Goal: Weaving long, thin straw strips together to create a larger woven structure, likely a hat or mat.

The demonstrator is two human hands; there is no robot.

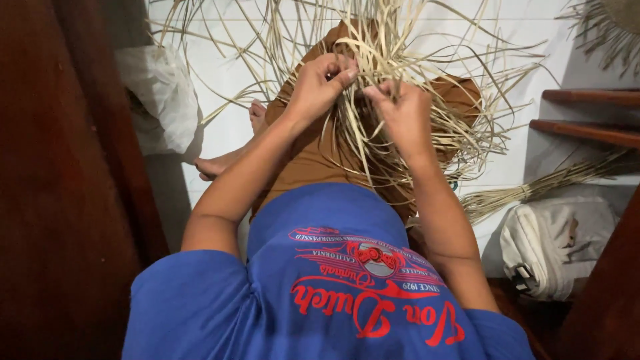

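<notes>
I sit on a white tiled floor with a loose tangle of pale straw strips (383, 50) spread over my lap and brown trousers (313, 157). My left hand (321, 83) pinches several strips at the middle of the tangle, fingers closed on them. My right hand (402, 110) is just to the right, fingers curled and gripping strips from the same bunch. The two hands are almost touching. My blue shirt with red print (333, 280) fills the lower part of the view. The woven centre under my fingers is mostly hidden.
A dark wooden panel (60, 200) stands along the left. A white plastic bag (160, 93) lies by it. A tied bundle of straw (533, 190) and a white cloth bag (557, 243) lie at the right, below wooden steps (587, 113). My bare foot (258, 115) rests on the tiles.
</notes>
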